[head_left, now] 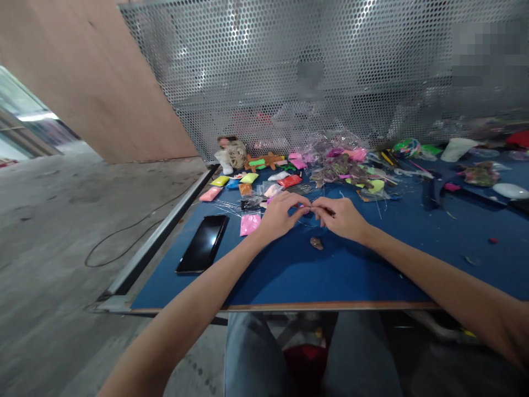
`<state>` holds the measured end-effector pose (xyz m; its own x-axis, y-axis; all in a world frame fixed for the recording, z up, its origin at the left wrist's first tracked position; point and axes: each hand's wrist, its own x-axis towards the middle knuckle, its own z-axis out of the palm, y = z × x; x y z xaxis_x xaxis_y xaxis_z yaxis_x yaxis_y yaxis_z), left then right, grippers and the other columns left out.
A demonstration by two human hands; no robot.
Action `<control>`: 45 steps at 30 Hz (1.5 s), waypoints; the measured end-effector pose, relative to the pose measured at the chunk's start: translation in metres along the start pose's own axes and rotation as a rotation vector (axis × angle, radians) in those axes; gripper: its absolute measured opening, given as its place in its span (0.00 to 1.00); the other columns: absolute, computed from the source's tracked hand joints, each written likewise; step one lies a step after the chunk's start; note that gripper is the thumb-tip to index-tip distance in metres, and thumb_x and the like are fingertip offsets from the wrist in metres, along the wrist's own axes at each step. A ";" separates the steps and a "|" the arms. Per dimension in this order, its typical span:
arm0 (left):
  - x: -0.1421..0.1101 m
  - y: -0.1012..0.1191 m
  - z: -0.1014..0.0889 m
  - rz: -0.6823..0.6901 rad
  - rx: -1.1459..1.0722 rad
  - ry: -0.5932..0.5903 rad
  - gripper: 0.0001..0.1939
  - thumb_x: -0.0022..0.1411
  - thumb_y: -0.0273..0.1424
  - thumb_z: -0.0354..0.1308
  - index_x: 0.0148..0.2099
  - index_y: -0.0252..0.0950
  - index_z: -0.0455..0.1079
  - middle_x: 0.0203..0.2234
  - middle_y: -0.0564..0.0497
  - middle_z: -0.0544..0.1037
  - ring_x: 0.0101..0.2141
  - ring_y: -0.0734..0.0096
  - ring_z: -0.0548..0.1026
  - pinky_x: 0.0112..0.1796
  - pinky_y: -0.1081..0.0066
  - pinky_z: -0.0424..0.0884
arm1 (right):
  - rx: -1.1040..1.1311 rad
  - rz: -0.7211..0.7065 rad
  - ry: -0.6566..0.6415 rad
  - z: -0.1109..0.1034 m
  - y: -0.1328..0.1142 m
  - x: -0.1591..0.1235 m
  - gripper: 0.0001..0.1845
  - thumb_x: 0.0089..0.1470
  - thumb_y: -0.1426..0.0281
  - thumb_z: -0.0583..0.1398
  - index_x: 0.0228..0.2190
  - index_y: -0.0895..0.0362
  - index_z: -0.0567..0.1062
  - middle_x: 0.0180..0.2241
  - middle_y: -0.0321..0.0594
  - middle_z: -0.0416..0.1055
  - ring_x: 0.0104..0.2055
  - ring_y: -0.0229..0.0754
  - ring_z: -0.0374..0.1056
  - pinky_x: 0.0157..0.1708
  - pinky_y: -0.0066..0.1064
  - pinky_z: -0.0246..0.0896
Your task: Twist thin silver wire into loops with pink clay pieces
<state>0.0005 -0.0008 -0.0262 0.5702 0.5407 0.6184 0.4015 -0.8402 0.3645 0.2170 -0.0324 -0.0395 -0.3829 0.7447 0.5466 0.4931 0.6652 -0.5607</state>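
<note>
My left hand (285, 212) and my right hand (339, 216) meet fingertip to fingertip just above the blue table (264, 275). Both are closed in a pinch. Something small and dark sits between the fingertips, too small to name, and a thin wire or thread seems to run near them. A brown lump (316, 243), perhaps of modelling clay, lies on the table just below my hands. Left of my left hand is a packet of pink clay-like material (250, 224). Several thin wires (225, 208) lie partly behind that hand.
A black phone (202, 244) lies at the left. Coloured packets, such as a red one (290, 180) and an orange one (245, 189), spread along the back left. Crumpled clear plastic bags (334, 146) pile up before the perforated metal panel (264, 71). A white cup (457, 149) stands back right.
</note>
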 end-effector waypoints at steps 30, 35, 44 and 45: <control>0.003 0.013 -0.003 -0.307 -0.554 -0.090 0.16 0.68 0.42 0.58 0.45 0.33 0.72 0.31 0.49 0.79 0.26 0.76 0.75 0.31 0.74 0.71 | 0.234 0.066 0.028 -0.008 -0.006 0.004 0.09 0.65 0.65 0.57 0.35 0.55 0.75 0.25 0.34 0.73 0.21 0.35 0.69 0.24 0.27 0.66; 0.003 0.009 -0.006 -0.352 -0.669 -0.249 0.21 0.67 0.47 0.56 0.38 0.31 0.73 0.29 0.50 0.76 0.28 0.76 0.70 0.31 0.75 0.66 | -0.190 -0.313 0.009 -0.019 0.004 0.002 0.12 0.66 0.73 0.54 0.42 0.55 0.77 0.34 0.40 0.79 0.32 0.39 0.75 0.35 0.30 0.69; 0.002 0.011 -0.008 -0.372 -0.698 -0.266 0.17 0.63 0.44 0.63 0.37 0.32 0.74 0.27 0.52 0.74 0.27 0.78 0.66 0.28 0.76 0.59 | -0.239 -0.349 0.041 -0.016 0.000 0.001 0.11 0.66 0.72 0.55 0.43 0.55 0.77 0.40 0.41 0.80 0.41 0.42 0.76 0.43 0.33 0.71; 0.003 0.011 -0.008 -0.368 -0.701 -0.254 0.17 0.63 0.44 0.63 0.37 0.32 0.74 0.27 0.52 0.74 0.27 0.78 0.67 0.29 0.76 0.60 | -0.218 -0.311 0.055 -0.015 -0.002 0.001 0.10 0.66 0.71 0.56 0.43 0.54 0.77 0.40 0.40 0.80 0.40 0.42 0.77 0.43 0.32 0.71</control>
<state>0.0007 -0.0094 -0.0146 0.6675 0.7084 0.2295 0.1027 -0.3928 0.9139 0.2279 -0.0336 -0.0286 -0.5009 0.5012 0.7056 0.5166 0.8272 -0.2208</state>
